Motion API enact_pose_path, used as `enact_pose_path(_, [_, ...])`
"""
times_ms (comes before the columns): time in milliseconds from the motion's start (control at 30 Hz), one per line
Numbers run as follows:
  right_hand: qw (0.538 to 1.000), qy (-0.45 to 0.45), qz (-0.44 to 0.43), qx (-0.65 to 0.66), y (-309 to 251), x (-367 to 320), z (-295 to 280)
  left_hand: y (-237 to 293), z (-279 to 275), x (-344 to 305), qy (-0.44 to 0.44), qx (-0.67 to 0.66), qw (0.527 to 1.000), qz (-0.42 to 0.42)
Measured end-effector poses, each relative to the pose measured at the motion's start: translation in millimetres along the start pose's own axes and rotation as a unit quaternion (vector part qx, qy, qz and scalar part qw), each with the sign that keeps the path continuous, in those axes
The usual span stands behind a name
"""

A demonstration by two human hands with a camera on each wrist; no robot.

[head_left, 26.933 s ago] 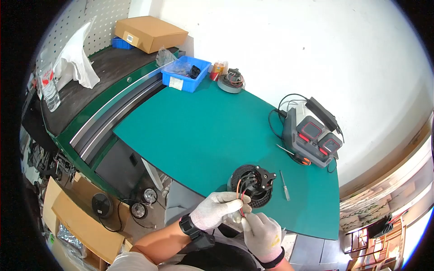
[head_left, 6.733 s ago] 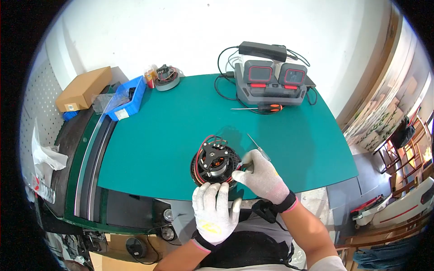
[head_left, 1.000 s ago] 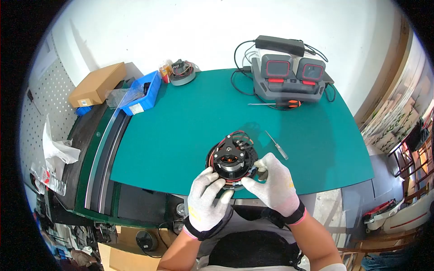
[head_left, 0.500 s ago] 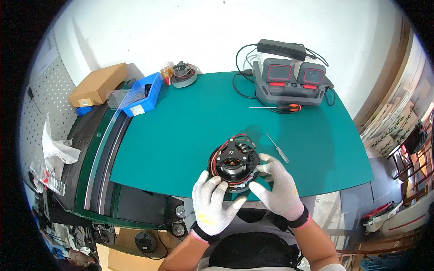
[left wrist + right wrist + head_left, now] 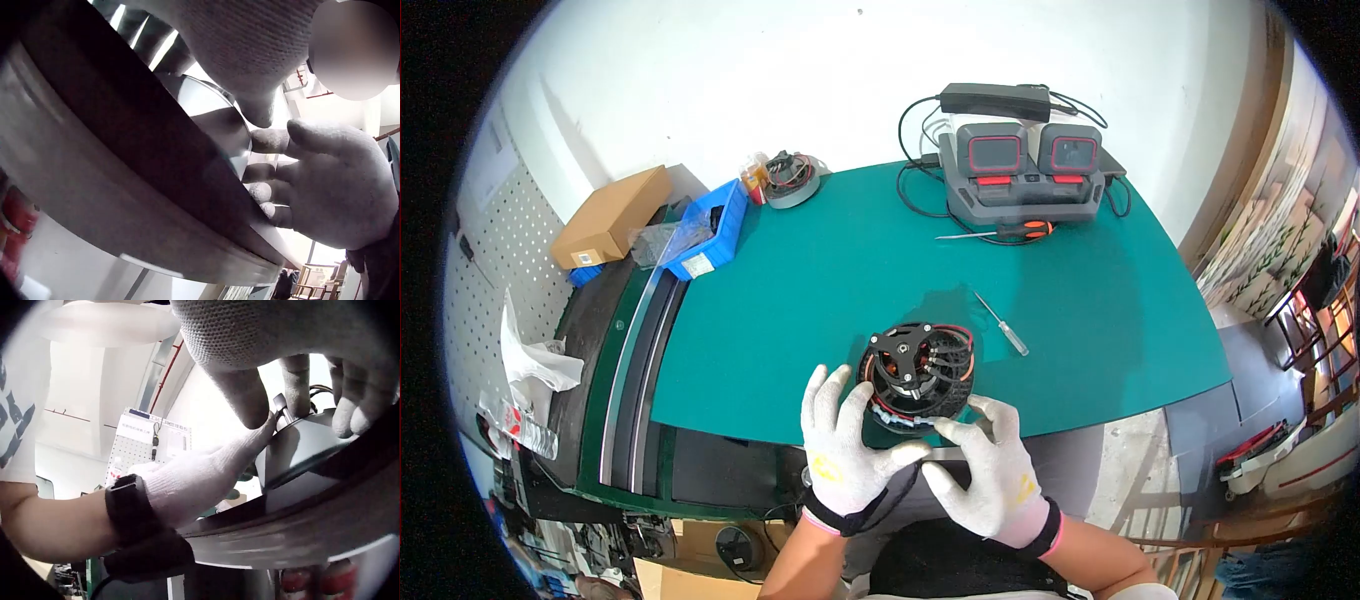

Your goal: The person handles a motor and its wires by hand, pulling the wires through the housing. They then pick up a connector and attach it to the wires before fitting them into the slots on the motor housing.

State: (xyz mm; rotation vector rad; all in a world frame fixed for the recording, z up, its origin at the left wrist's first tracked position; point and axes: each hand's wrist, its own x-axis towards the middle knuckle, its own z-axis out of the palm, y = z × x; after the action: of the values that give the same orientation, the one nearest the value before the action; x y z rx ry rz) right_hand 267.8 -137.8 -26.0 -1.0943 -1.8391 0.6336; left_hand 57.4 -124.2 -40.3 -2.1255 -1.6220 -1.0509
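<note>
A round black motor assembly point(image 5: 903, 350) stands near the green table's front edge in the head view, its looped red and black wires at its right side. Pale connectors point(image 5: 900, 420) lie along its front rim. My gloved left hand point(image 5: 840, 452) has its fingers spread, fingertips at the rim's left side. The gloved right hand point(image 5: 992, 478) rests loosely bent fingertips at the right front rim, its thumb apart below. In the left wrist view the right hand point(image 5: 340, 181) reaches the pale housing point(image 5: 215, 119); the right wrist view shows several fingers on that housing point(image 5: 300, 450).
A small screwdriver point(image 5: 1003, 325) lies right of the assembly. Behind are an orange-black screwdriver point(image 5: 1025, 231) and a grey charging station point(image 5: 1025, 200). At the back left stand a second wired unit point(image 5: 790, 188), a blue bin point(image 5: 725, 240) and a cardboard box point(image 5: 615, 215).
The assembly has turned, bringing its wire loops from the back to the right side and its top bracket to a new angle. The left hand has shifted left, and the right hand has moved slightly towards the body.
</note>
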Motion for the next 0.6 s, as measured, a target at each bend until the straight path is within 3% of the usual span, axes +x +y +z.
enact_pose_path(267, [0.999,-0.046,0.004,0.017,0.2,2.5,-9.6,9.5,2.7,0.2,-0.008,-0.106,0.992,-0.062])
enact_pose_path(333, [0.996,-0.038,-0.058,-0.054,-2.2,-0.2,-9.2,15.6,3.3,3.5,-0.006,-0.125,0.988,-0.091])
enact_pose_path(467, [0.996,-0.042,-0.068,-0.03,-3.8,-5.6,-8.1,14.5,4.9,5.9,-0.011,-0.098,0.991,-0.093])
enact_pose_path(533, [0.998,-0.021,-0.057,0.0,2.0,-5.3,-12.2,10.6,3.7,7.1,-0.022,-0.092,0.991,-0.097])
enact_pose_path(600, [0.987,-0.014,-0.029,0.155,18.4,1.8,-21.9,6.2,6.2,5.0,-0.02,-0.095,0.99,-0.098])
